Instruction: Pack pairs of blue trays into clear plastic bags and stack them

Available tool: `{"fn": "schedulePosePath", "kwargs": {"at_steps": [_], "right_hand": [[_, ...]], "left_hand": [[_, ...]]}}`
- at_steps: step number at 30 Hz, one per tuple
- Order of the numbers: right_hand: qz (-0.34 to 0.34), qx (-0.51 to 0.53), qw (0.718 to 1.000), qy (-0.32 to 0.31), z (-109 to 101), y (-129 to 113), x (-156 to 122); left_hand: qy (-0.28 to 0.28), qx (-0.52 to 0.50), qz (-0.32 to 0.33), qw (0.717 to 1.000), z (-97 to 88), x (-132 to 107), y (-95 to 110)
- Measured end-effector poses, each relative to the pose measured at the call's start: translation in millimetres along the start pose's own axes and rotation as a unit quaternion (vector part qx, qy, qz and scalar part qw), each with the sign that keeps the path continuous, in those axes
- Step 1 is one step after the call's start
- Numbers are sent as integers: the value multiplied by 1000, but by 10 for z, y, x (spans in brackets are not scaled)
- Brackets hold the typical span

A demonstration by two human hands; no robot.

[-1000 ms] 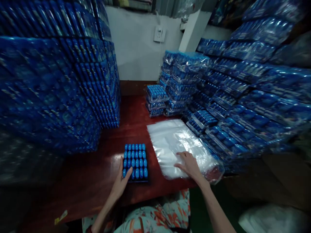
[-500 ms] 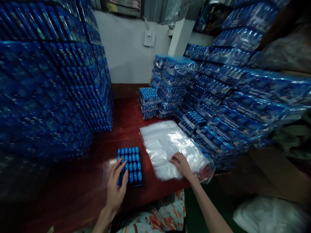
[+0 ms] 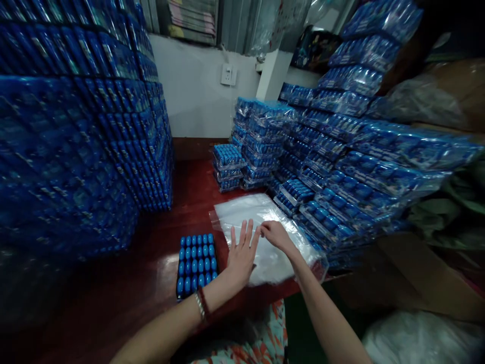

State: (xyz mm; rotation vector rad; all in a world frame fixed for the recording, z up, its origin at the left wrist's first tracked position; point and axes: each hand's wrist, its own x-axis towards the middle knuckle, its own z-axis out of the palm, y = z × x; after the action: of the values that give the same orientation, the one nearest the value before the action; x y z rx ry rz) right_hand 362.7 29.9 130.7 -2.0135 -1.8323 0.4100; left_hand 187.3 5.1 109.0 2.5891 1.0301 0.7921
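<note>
My left hand (image 3: 242, 255), fingers stretched out and spread, is over the left part of a stack of clear plastic bags (image 3: 265, 207). Just to its right, my right hand (image 3: 276, 234) has thumb and fingers pinched together at the top bag's film. The fine edge between those fingertips is hard to make out. Left of the bags lies a dark tray (image 3: 177, 292) filled with rows of small glossy blue capsule-shaped pieces (image 3: 197, 253). My left forearm passes over the tray's lower right corner and hides it.
A tall wall of blue packs (image 3: 125, 131) rises on the left of the red table (image 3: 189, 189). Wrapped blue bundles (image 3: 229, 164) stand at the back, and more wrapped packs (image 3: 348, 167) are piled on the right. A socket (image 3: 228, 75) is on the white wall.
My left hand has moved right from the blue pieces to the bags. My right hand has shifted slightly up and its fingers have closed in a pinch.
</note>
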Motion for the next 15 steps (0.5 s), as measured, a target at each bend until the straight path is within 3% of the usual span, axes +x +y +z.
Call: {"fn": "schedulePosePath", "kwargs": {"at_steps": [4,10,15], "right_hand": [[19,14,1000,1,-88,-65,96],[60,49,996,35,-102,-64,146],[71,122,990,6,-9,-120,278]], "left_hand": [[-3,-32,2,999,170,347,-33],[-19,-95,68,993,-5,472,-185],[-83,-69,73,992,-122,534,-367]]}}
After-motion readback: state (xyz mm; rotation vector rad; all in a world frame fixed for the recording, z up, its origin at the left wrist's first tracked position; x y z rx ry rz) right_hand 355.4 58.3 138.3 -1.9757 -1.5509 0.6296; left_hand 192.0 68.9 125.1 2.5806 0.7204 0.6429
